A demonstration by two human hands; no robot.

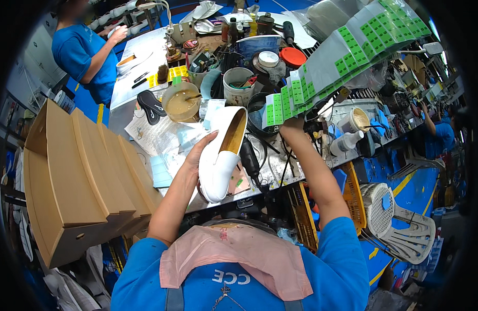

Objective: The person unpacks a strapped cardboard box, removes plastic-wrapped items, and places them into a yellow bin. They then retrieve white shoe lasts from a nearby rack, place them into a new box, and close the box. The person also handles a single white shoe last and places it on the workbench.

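A white slip-on shoe (218,168) with a tan lining stands at a tilt over the near edge of the workbench. My left hand (201,151) is closed around its left side, thumb near the opening. My right arm reaches forward to hanging sheets of green number stickers (348,57). Of my right hand (292,124) only the wrist end shows; the sheets hide its fingers, so I cannot see what they touch. Just left of the shoe's top is a bowl of cloudy tan liquid (182,105) with a brush in it.
Cardboard boxes (68,181) stand in a row at the left. A black insole (151,107), a grey bucket with tools (239,85), a black-handled corded tool (249,158) and a white bottle (346,142) crowd the bench. A co-worker (83,52) stands far left; a plastic chair (399,223) is at right.
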